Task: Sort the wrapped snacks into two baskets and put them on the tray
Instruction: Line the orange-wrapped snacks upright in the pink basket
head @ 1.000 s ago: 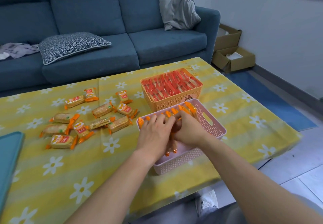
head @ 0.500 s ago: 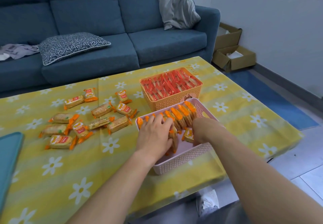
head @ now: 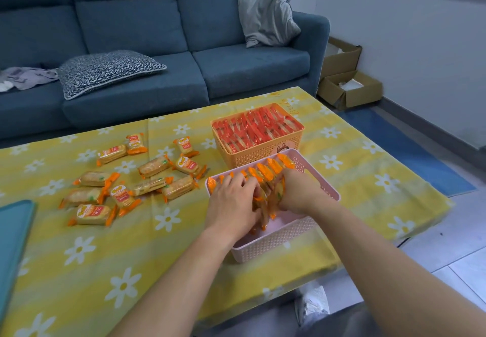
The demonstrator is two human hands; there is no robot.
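Right hand (head: 302,194) back, fingers (head: 282,188) around snacks (head: 266,173)

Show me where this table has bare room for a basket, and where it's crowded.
Free: the near tablecloth between the teal tray and the pink basket; also the strip right of both baskets. Crowded: the loose snacks left of the orange basket, and the pink basket, where the left hand and right hand reach among packed snacks.

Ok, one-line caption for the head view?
Left hand and right hand pack orange snacks into the pink basket; loose snacks lie on the tablecloth.
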